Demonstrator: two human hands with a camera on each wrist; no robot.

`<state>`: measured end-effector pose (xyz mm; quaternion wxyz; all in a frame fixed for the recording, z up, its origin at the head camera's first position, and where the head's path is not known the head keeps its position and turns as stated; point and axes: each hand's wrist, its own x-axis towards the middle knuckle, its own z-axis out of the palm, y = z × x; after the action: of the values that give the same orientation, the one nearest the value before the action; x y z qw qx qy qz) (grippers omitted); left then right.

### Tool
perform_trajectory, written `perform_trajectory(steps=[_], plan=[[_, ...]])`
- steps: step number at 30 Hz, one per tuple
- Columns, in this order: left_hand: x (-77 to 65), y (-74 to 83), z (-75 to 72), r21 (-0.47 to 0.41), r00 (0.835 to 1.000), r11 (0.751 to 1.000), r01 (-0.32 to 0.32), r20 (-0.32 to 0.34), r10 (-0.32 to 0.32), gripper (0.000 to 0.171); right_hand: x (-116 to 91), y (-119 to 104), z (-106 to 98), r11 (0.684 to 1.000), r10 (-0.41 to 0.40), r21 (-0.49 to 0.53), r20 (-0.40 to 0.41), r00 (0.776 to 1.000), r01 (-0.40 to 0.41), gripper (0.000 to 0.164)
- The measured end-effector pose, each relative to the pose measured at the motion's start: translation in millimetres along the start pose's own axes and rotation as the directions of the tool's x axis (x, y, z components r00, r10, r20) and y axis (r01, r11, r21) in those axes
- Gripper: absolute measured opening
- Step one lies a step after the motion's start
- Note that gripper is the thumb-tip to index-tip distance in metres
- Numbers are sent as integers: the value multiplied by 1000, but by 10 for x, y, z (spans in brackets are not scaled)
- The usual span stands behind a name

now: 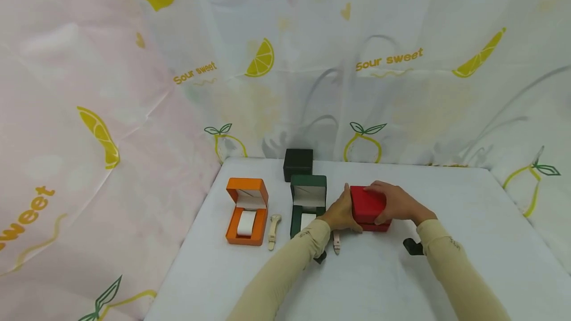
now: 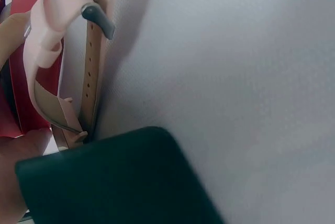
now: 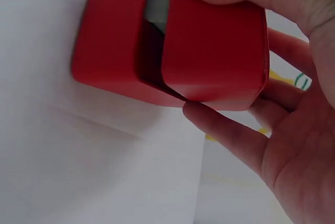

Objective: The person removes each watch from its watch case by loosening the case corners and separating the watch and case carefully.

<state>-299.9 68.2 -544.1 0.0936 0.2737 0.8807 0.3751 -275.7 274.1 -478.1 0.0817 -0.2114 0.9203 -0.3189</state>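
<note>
My left grip (image 1: 341, 211) and right grip (image 1: 398, 203) clamp the ajar red box (image 1: 367, 206), about midway between the worktop's (image 1: 459, 197) side edges.

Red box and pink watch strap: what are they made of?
The red box has a smooth, satiny covering, maybe leatherette or coated paper; its sheen is soft. The pink watch strap seems matte leather or imitation leather, showing a tan underside; the dark buckle, slightly shiny, looks metal.

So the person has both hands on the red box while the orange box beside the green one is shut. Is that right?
Not quite: the head view shows the orange box standing open. The left hand and right hand are indeed on the red box.
</note>
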Motion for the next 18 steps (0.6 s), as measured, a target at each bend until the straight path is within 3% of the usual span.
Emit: perform_trajectory(steps=[8, 15, 18], plan=[[21, -21, -7, 22, 999, 999, -42, -17, 42, 132, 108, 52, -209, 995, 89, 35, 105, 990, -93, 79], [23, -32, -28, 75, 995, 992, -97, 1, 97, 123, 198, 106, -367, 957, 123, 240, 179, 976, -164, 63], [6, -36, -51, 83, 996, 993, -87, 12, 86, 129, 233, 159, -372, 942, 121, 290, 181, 976, -171, 58]])
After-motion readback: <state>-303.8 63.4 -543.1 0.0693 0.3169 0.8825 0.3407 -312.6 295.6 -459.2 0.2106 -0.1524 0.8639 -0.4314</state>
